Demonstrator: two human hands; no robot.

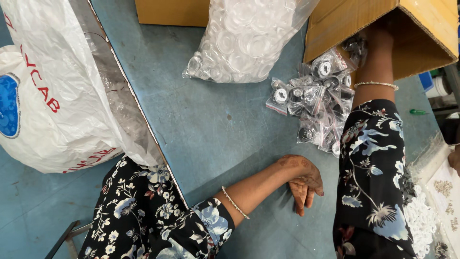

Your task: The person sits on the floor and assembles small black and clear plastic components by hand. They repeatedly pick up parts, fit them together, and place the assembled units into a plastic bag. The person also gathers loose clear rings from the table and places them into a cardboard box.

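Your left hand flat on the blue desk, grip loose and holding nothing, your right hand deep in the tipped cardboard box, grip hidden, small bagged parts spilled at its mouth, beside the bag of clear caps.

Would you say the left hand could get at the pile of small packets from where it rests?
Probably yes: the left hand lies flat on the blue table, and bare tabletop separates it from the small packets.
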